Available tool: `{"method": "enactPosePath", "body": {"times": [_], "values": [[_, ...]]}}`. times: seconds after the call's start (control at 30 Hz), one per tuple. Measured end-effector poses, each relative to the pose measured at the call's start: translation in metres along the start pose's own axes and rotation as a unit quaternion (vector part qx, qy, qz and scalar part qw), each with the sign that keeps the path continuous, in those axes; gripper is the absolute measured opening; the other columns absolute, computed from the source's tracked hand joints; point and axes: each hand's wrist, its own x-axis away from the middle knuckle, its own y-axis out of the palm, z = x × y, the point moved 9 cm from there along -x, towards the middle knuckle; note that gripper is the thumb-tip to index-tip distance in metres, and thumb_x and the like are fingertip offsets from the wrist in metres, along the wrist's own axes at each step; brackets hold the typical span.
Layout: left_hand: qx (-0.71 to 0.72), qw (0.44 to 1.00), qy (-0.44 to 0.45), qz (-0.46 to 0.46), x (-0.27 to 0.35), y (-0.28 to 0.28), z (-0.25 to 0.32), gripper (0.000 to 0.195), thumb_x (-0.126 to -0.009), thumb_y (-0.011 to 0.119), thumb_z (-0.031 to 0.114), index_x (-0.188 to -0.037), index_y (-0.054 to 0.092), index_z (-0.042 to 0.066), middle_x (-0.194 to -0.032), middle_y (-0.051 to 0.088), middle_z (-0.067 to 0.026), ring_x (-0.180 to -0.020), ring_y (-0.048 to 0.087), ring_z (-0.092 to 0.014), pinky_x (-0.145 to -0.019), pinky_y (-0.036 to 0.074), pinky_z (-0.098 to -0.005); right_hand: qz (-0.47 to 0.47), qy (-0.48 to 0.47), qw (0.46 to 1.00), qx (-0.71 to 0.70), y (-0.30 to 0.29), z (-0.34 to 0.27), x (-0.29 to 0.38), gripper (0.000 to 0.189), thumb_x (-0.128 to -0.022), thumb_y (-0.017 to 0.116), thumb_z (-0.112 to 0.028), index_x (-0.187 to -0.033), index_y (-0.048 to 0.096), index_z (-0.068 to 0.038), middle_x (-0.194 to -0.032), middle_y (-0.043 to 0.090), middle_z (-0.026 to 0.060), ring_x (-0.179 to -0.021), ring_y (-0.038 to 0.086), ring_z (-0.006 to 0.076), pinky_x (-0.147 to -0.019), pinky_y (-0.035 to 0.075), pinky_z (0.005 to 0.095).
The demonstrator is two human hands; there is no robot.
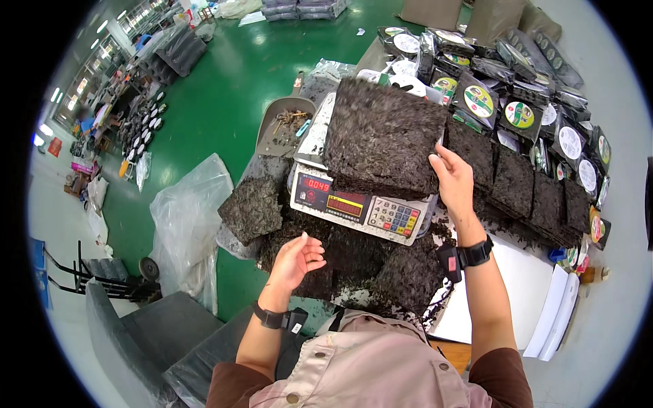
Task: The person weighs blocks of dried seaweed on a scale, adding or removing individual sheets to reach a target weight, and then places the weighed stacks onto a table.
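A thick stack of dark dried seaweed sheets [385, 137] lies over the pan of a white digital weighing scale [357, 204], whose red display is lit. My right hand [453, 176] has its thumb and fingers at the right edge of this stack; whether it grips or only touches it I cannot tell. My left hand [298, 260] is held below and left of the scale, fingers loosely curled, with nothing in it. A single seaweed sheet [252, 209] lies to the left of the scale, and more seaweed sheets [357, 255] cover the table in front of me.
Square seaweed stacks [512, 181] stand in a row at the right, beside a heap of labelled seaweed packs [477, 99]. A dustpan with debris [285, 120] is behind the scale on the left. Clear plastic sheeting [189, 219] hangs at the left. A person [86, 122] is in the far background.
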Motion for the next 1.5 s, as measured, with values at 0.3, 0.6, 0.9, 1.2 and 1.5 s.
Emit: {"method": "enactPosePath", "body": {"times": [0.3,0.6,0.9,1.2,1.5], "values": [[-0.043,0.997,0.061,0.015,-0.003,0.003,0.008,0.025,-0.093,0.051,0.026,-0.094,0.059,0.002,-0.083,0.064,-0.0074,-0.071,0.061,-0.014,-0.068,0.053,-0.0301,-0.001,-0.082,0.997,0.004,-0.004,-0.01,0.026,0.038,-0.08,0.067,-0.008,-0.114,0.056,0.005,-0.08,0.059,0.0038,-0.069,0.052,0.0064,-0.064,0.044,0.0209],[-0.034,0.987,0.151,-0.05,0.018,0.041,0.071,0.038,-0.089,0.052,0.023,-0.118,0.049,-0.002,-0.104,0.061,-0.0126,-0.095,0.059,-0.019,-0.081,0.049,-0.0292,-0.107,-0.503,0.835,0.199,0.01,-0.055,0.136,0.018,-0.063,0.068,0.001,-0.077,0.058,-0.007,-0.097,0.064,0.0075,-0.075,0.058,0.0252,-0.062,0.046,0.0336],[-0.065,0.984,0.142,-0.085,0.011,0.052,0.06,0.036,-0.078,0.065,0.0,-0.112,0.053,0.002,-0.102,0.062,-0.0041,-0.086,0.058,-0.006,-0.066,0.044,-0.0158,-0.049,-0.405,0.897,0.168,-0.006,-0.02,0.133,0.02,-0.066,0.066,0.009,-0.08,0.056,-0.003,-0.108,0.056,0.0167,-0.089,0.059,0.0305,-0.074,0.051,0.0362],[-0.015,0.996,0.075,-0.054,0.008,0.042,0.044,0.024,-0.087,0.058,0.024,-0.103,0.055,0.005,-0.084,0.062,-0.0033,-0.064,0.056,-0.008,-0.055,0.043,-0.0192,-0.047,-0.345,0.922,0.169,0.0,-0.037,0.114,0.022,-0.067,0.066,0.007,-0.086,0.059,-0.002,-0.088,0.062,0.0126,-0.071,0.06,0.0245,-0.062,0.048,0.0312],[-0.466,0.872,0.137,0.058,-0.039,-0.022,-0.002,0.029,-0.081,0.067,0.026,-0.089,0.064,-0.001,-0.077,0.066,-0.0073,-0.066,0.061,-0.016,-0.064,0.049,-0.0244,0.05,0.041,0.995,0.075,-0.008,0.025,-0.009,0.031,-0.079,0.069,-0.02,-0.103,0.065,0.0,-0.083,0.066,0.0111,-0.069,0.06,0.0138,-0.066,0.046,0.0256]]}}
